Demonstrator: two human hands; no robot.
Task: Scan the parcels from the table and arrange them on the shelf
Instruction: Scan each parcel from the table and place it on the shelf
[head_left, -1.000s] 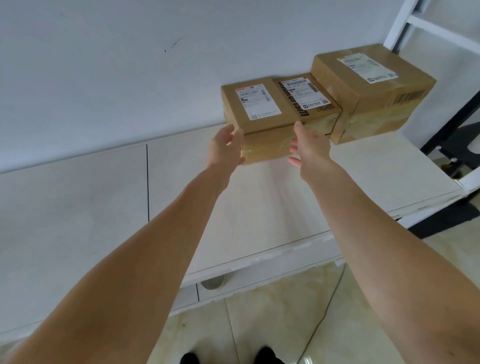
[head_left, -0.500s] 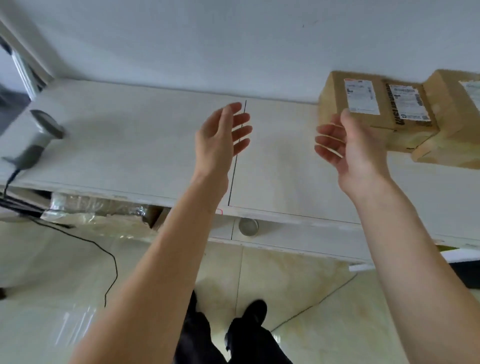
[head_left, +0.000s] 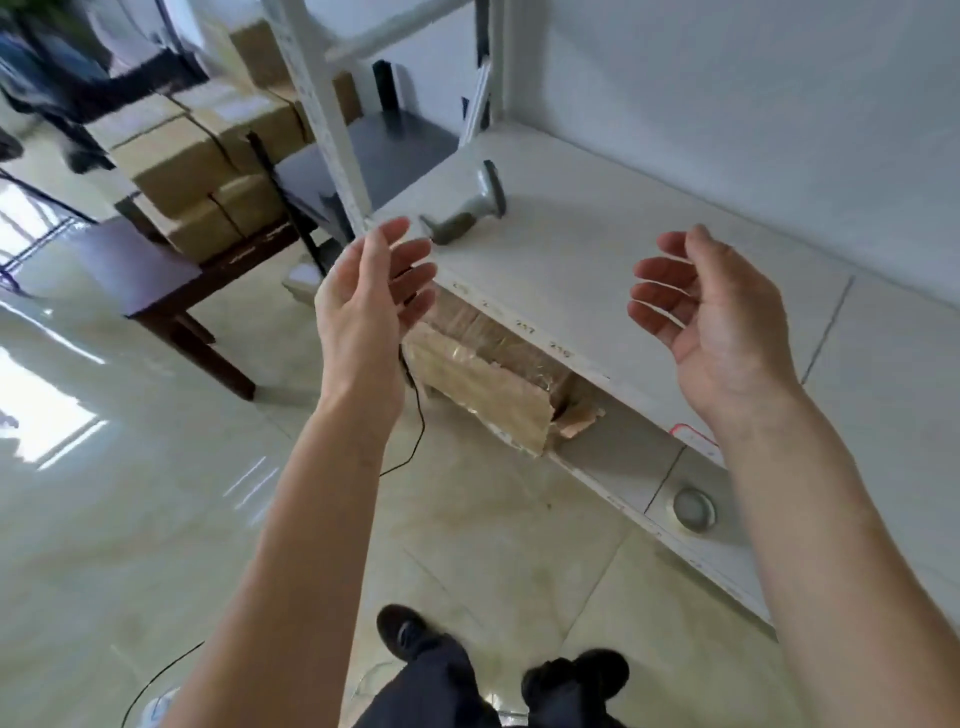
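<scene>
My left hand (head_left: 371, 301) and my right hand (head_left: 711, 317) are both raised in front of me, palms facing each other, fingers apart, holding nothing. A grey handheld scanner (head_left: 470, 208) lies on the white shelf board (head_left: 597, 249), just beyond my left hand's fingertips. Several brown cardboard parcels (head_left: 202, 156) are stacked on a dark wooden table (head_left: 156, 270) at the upper left. The parcels I set down on the shelf are out of view.
A white shelf upright (head_left: 322, 104) rises between the table and the shelf board. A torn taped carton (head_left: 488, 384) sits under the shelf board. The scanner's black cable (head_left: 415, 431) hangs to the tiled floor. My shoes (head_left: 415, 634) show at the bottom.
Both hands let go of the parcel on the shelf and drew back open. My view swung left, bringing the scanner and the table with parcels into sight.
</scene>
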